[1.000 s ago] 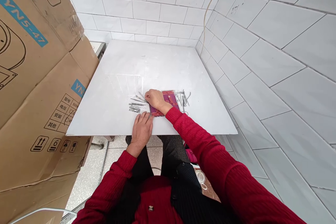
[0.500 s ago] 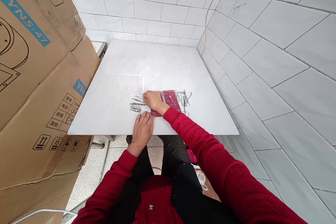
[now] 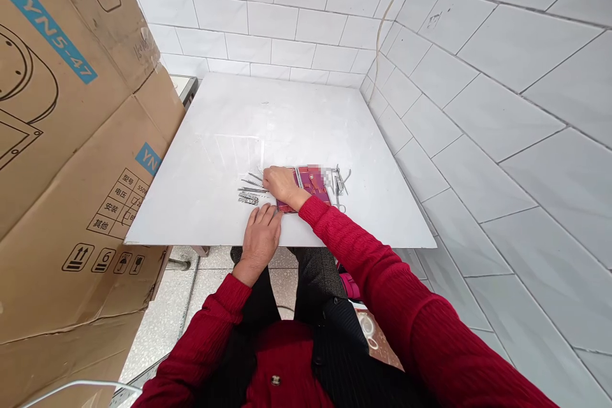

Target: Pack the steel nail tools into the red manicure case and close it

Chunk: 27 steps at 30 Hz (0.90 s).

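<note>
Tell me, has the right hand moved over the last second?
Yes, slightly: judged against the table, the right hand sits a little farther left, and more of the case shows beside it.

Head view: from the wearer's head, facing forward and down
White table (image 3: 310, 115): close, seen from above its near edge
Back wall (image 3: 248, 19): farther off

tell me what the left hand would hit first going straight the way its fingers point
Likely the near left corner of the open purple case, right beside the left hand; whether they touch is hard to tell.
</note>
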Each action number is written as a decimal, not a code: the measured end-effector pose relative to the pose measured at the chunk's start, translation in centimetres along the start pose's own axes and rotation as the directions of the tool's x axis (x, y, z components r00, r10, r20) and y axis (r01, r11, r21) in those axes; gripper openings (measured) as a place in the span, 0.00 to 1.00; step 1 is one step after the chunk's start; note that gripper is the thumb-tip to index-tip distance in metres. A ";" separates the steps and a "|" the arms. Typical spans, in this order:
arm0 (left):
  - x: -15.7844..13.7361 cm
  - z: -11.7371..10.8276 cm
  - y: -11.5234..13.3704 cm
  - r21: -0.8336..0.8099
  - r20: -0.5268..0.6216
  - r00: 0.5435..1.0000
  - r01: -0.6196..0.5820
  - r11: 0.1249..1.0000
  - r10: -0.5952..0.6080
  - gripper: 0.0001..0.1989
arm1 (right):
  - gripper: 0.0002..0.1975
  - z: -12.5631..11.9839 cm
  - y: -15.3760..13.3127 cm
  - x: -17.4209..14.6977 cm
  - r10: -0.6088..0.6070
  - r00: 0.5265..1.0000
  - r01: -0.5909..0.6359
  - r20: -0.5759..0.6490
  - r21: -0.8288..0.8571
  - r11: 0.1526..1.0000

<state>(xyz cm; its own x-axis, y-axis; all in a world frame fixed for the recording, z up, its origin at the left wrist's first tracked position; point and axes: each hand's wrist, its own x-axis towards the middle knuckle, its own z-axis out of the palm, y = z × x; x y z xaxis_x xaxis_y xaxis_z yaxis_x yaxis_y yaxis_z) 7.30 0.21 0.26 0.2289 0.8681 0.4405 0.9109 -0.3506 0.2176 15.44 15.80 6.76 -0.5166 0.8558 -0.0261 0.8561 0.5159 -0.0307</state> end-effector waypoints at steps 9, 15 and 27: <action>0.0 0.0 -0.1 -0.022 0.010 1.000 0.006 1.000 -0.006 0.20 | 0.14 -0.2 0.4 -0.2 0.057 0.998 -0.058 0.007 0.146 0.988; 0.0 -0.1 0.0 -0.006 0.007 1.000 0.007 1.000 -0.007 0.19 | 0.14 -0.6 0.5 -0.7 0.026 1.000 -0.028 0.017 0.155 0.988; 0.0 0.1 -0.2 0.010 -0.003 1.000 -0.006 1.000 0.006 0.18 | 0.13 -1.9 -0.9 1.5 0.013 0.998 -0.015 0.053 0.037 0.999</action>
<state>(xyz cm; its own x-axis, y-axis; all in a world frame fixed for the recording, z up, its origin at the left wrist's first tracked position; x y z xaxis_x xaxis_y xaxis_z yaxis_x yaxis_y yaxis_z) 7.16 0.29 0.11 0.2336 0.8648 0.4445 0.9128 -0.3525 0.2063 13.92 16.66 8.61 -0.5051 0.8594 -0.0798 0.8629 0.5009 -0.0669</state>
